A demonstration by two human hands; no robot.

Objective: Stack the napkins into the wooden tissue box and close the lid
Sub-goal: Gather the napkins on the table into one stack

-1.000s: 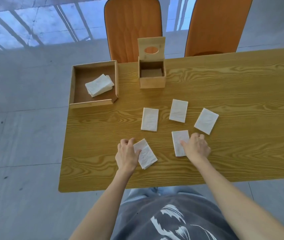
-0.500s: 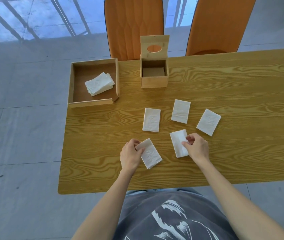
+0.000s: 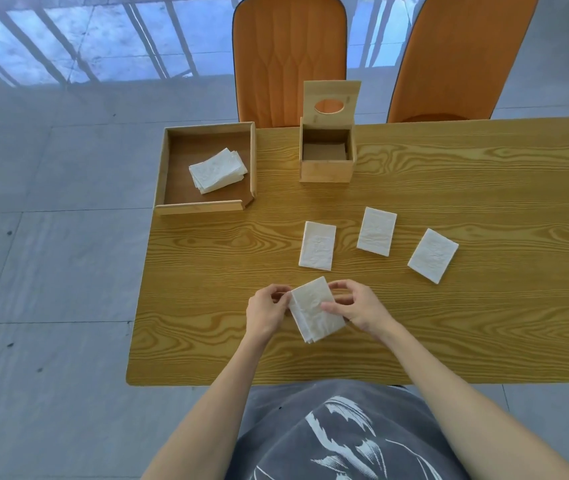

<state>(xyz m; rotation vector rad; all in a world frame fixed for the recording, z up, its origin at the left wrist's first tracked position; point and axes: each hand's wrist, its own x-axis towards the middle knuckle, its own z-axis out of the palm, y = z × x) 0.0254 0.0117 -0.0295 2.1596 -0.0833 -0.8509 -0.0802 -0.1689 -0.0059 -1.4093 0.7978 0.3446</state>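
The wooden tissue box [image 3: 327,169] stands at the far side of the table, its lid [image 3: 331,100] upright and open, showing an oval hole. Three folded white napkins lie flat in mid-table: a left napkin [image 3: 317,250], a middle napkin [image 3: 376,231] and a right napkin [image 3: 433,255]. Near the front edge, my left hand [image 3: 266,311] and my right hand [image 3: 359,306] pinch a stacked pair of napkins [image 3: 314,311] from either side, one laid on the other.
A shallow wooden tray [image 3: 168,174] at the table's far left corner holds a small pile of napkins [image 3: 217,170]. Two orange chairs, one [image 3: 288,53] behind the box and another [image 3: 459,53] to its right, stand past the table. The wooden table [image 3: 483,323] ends close on the left.
My hands came together from two separate napkins near the front edge. The right-hand napkin now sits on top of the left one, held between both hands.
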